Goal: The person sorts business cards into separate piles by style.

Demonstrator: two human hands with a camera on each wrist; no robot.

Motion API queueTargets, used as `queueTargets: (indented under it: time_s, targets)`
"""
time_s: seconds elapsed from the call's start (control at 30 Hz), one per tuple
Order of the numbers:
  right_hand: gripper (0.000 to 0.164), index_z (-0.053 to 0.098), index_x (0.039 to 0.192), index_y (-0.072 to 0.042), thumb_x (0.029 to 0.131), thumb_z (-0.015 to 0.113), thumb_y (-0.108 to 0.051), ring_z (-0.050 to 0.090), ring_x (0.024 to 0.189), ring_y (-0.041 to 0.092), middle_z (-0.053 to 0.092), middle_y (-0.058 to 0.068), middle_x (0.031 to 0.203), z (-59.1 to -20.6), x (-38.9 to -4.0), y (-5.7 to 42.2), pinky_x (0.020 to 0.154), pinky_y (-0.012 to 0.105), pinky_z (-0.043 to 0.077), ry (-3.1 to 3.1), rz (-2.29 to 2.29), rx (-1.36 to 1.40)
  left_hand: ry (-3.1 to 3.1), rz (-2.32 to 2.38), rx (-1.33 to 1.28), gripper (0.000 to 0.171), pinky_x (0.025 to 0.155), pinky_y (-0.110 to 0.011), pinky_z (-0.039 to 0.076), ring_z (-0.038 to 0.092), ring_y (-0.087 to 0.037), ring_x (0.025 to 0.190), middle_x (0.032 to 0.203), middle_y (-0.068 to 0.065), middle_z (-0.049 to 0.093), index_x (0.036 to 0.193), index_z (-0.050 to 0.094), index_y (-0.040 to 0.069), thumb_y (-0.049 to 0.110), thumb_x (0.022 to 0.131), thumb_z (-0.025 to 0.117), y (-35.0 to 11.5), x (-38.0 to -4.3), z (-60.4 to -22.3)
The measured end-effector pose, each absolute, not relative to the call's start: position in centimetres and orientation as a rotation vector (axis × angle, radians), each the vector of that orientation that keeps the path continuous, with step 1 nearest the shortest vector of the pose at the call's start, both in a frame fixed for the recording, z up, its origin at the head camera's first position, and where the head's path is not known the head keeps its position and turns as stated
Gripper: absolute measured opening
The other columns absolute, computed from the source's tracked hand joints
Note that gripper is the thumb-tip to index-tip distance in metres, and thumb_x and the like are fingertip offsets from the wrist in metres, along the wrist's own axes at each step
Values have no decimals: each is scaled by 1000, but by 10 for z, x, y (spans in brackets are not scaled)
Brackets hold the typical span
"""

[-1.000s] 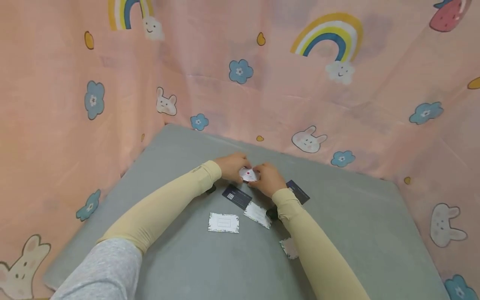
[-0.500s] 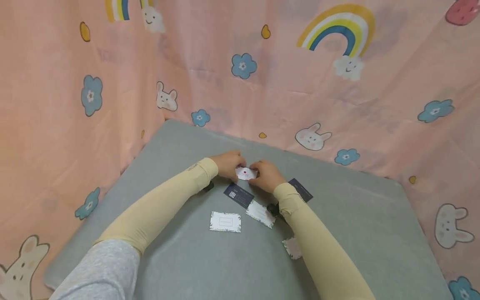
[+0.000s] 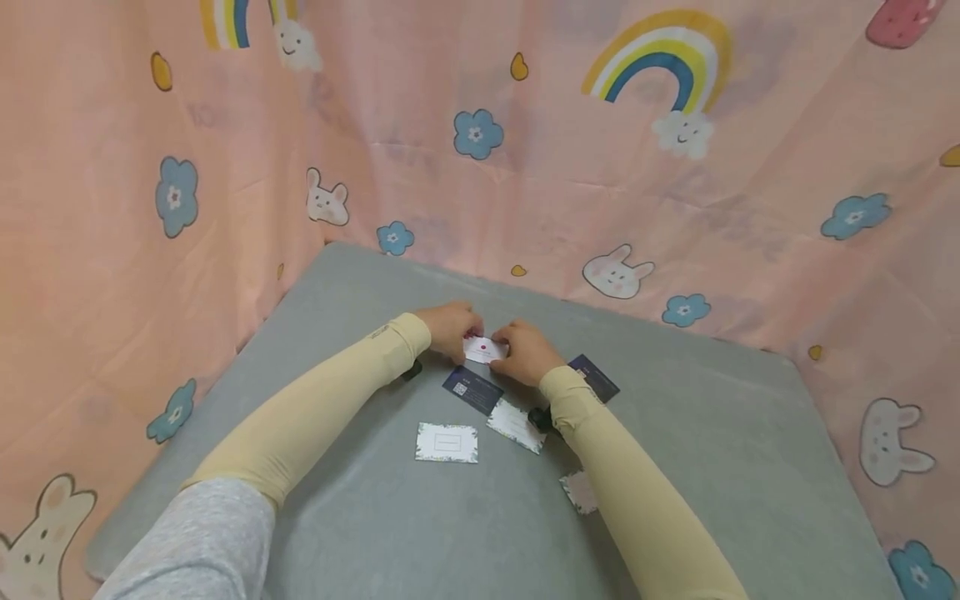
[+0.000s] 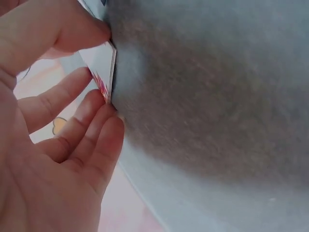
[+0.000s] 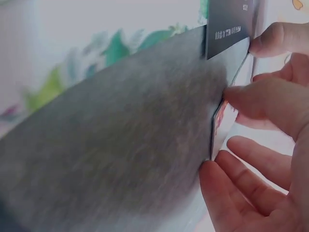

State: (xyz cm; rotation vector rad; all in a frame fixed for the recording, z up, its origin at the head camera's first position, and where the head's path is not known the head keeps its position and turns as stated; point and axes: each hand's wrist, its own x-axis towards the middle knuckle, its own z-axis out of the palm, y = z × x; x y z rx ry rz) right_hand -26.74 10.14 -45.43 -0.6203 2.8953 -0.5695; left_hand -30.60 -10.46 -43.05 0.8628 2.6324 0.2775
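Note:
A white business card (image 3: 483, 350) with a red dot lies near the far part of the grey table, held between both hands. My left hand (image 3: 447, 328) pinches its left end, thumb on the near edge and fingers on the far edge. My right hand (image 3: 528, 353) grips the right end in the same way. In the left wrist view the card (image 4: 99, 60) shows layered edges and a red pattern at one corner. A dark business card (image 3: 472, 389) with a QR code lies just in front of the hands. Part of the held card is hidden by fingers.
Two white cards with leafy borders lie nearer: one flat card (image 3: 447, 442) and one slanted card (image 3: 515, 426). Another dark card (image 3: 594, 379) sits right of the right wrist. A pinkish card (image 3: 579, 492) is partly under the right forearm. A patterned pink curtain (image 3: 420, 167) surrounds the table.
Both hands have shifted slightly left with the white card. The card looked tilted a second ago and now looks flatter. The other cards stay in place.

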Motion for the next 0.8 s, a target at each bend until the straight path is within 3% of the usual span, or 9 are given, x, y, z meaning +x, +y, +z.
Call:
queueTargets:
  time_s: [0.3, 0.53, 0.8]
  targets:
    - [63, 61, 148, 3, 97, 78, -31, 60, 138, 43, 59, 25, 150, -445, -246, 172, 115, 58, 50, 2902, -680, -436, 2620, 282, 1057, 76, 122, -43, 45, 53, -28, 147, 158, -9, 55, 158, 54, 14, 30, 91, 85, -44, -303, -425]
    - [63, 65, 140, 8, 95, 82, -32, 65, 127, 44, 66, 26, 135, -450, -209, 261, 108, 58, 53, 2996, -610, -216, 2472, 313, 1326, 74, 129, -40, 37, 46, -26, 156, 165, -7, 52, 162, 49, 11, 11, 94, 77, 54, -293, -428]
    - [72, 66, 142, 4, 91, 84, -43, 63, 133, 42, 66, 24, 140, -453, -188, 292, 114, 55, 50, 3001, -576, -127, 2402, 231, 1278, 75, 129, -39, 37, 47, -26, 156, 166, -6, 51, 162, 50, 13, 6, 93, 78, 105, -295, -433]
